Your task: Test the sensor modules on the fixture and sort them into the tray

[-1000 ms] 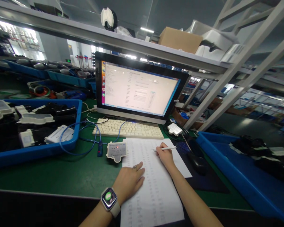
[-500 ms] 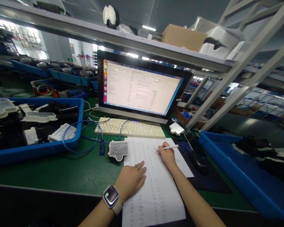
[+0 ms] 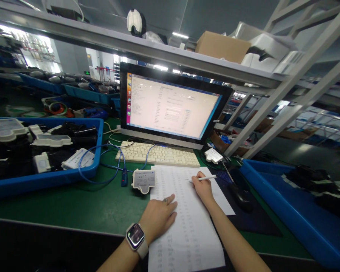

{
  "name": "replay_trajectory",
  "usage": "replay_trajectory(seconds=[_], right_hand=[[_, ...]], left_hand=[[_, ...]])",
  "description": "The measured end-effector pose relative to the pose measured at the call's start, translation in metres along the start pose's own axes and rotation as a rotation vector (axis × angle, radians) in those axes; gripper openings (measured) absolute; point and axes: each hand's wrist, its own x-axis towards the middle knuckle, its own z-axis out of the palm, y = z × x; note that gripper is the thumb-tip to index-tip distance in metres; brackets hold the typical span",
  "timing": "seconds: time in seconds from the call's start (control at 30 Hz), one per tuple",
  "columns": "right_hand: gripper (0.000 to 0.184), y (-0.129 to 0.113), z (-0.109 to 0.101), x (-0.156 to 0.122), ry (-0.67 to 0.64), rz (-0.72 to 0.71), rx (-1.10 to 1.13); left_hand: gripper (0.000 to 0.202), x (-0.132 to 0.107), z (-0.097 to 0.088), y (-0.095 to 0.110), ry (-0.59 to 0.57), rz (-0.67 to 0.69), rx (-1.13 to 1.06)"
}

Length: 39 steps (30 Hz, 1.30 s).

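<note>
The pen (image 3: 206,178) is still pinched by the right hand (image 3: 202,188) over the paper sheet (image 3: 187,238); writing seems uninterrupted. Left of that grip, the sheet is covered by the flattened left hand (image 3: 158,217); on the module (image 3: 144,181), no red light is now seen.

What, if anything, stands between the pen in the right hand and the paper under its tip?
Nothing visible does. The right hand holds the pen with its tip at the paper; contact is too small to confirm. The left hand rests lower on the paper, clear of the tip.
</note>
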Motion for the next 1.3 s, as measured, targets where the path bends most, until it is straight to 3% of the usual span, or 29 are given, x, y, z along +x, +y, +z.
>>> replay_trajectory(seconds=[0.27,0.5,0.77,1.03,1.2,1.3], right_hand=[[0.022,0.007,-0.002,0.004,0.027,0.111,0.211],[0.033,0.015,-0.009,0.013,-0.085,0.191,0.468],[0.04,0.015,-0.015,0.013,-0.022,0.314,0.853],[0.045,0.019,-0.013,0.017,0.017,0.292,0.835],[0.035,0.015,-0.016,0.014,0.03,0.129,0.501],[0.031,0.014,-0.016,0.014,0.049,0.107,0.397]], left_hand=[[0.022,0.0,0.001,0.0,-0.005,-0.01,-0.004],[0.019,0.0,0.009,-0.002,0.011,-0.002,-0.009],[0.024,0.008,0.015,-0.009,-0.072,0.014,-0.002],[0.023,0.008,0.014,-0.008,-0.06,-0.005,0.014],[0.021,0.004,0.008,-0.005,0.002,0.001,-0.011],[0.024,0.002,0.003,-0.003,0.003,-0.02,-0.021]])
